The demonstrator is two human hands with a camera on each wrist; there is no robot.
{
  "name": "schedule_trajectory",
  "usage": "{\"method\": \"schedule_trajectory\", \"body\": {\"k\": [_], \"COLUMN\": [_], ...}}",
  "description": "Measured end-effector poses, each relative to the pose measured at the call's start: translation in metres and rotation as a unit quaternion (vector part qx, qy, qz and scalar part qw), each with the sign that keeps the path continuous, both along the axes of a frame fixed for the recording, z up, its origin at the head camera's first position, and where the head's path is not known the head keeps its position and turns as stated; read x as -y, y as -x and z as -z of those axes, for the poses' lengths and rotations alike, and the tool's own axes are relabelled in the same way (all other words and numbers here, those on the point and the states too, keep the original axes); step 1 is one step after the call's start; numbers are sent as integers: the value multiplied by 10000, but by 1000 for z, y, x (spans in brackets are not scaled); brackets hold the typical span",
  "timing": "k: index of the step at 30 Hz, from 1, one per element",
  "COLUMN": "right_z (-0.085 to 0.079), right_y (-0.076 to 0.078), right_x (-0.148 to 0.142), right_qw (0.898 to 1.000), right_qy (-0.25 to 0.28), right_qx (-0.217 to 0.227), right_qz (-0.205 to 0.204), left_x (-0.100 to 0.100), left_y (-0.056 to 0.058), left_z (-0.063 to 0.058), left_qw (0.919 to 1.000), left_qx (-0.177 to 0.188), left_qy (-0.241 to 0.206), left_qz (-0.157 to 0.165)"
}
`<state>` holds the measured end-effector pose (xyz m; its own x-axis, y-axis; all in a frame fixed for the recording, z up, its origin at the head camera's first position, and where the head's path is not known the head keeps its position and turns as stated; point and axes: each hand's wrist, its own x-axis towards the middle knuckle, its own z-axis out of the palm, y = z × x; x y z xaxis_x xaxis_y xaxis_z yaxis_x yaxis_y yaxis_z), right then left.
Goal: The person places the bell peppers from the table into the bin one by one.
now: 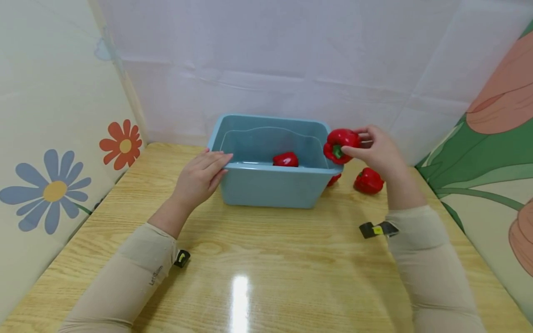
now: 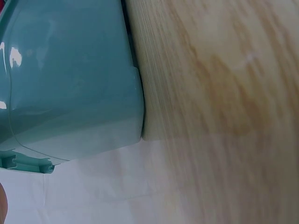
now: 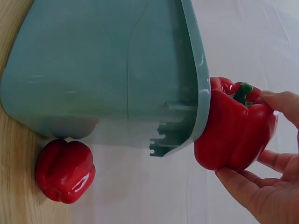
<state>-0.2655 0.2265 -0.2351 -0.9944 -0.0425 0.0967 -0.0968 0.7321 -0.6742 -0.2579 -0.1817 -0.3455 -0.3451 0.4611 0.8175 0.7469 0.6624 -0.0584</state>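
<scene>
A red bell pepper (image 1: 341,138) with a green stem is pinched between the thumb and fingers of my right hand (image 1: 376,150), at the right rim of a blue-green plastic bin (image 1: 266,187). In the right wrist view, this held pepper (image 3: 236,126) is just past the bin's rim (image 3: 202,79). My left hand (image 1: 201,178) rests with fairly straight fingers on the bin's near left corner. Inside the bin lies another red pepper (image 1: 286,159), partly hidden by the front wall.
On the wooden table (image 1: 266,249), one red pepper (image 1: 368,181) lies to the right of the bin. Another pepper (image 1: 334,179) sits close against the bin's right side, mostly hidden. A white sheet (image 1: 266,60) hangs behind; flower-patterned panels stand at both sides.
</scene>
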Motion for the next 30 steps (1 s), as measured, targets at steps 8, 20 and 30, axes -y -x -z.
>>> {"method": "schedule_trajectory", "body": {"k": [8,20,30], "right_z": [2,4,9], "right_y": [3,8,13], "right_x": [17,39,53], "right_qw": [9997,9987,9980], "right_qy": [27,144,226], "right_qx": [8,-31,-50], "right_qz": [-241,-495,-582], "left_x": [0,-1,-1], "left_y": [1,1,2], "left_z": [1,1,1], "left_qw": [10000,10000,9999], "left_qx": [-38,-62,-106], "left_qy": [-49,-62,-88], "left_qz": [33,44,70]}}
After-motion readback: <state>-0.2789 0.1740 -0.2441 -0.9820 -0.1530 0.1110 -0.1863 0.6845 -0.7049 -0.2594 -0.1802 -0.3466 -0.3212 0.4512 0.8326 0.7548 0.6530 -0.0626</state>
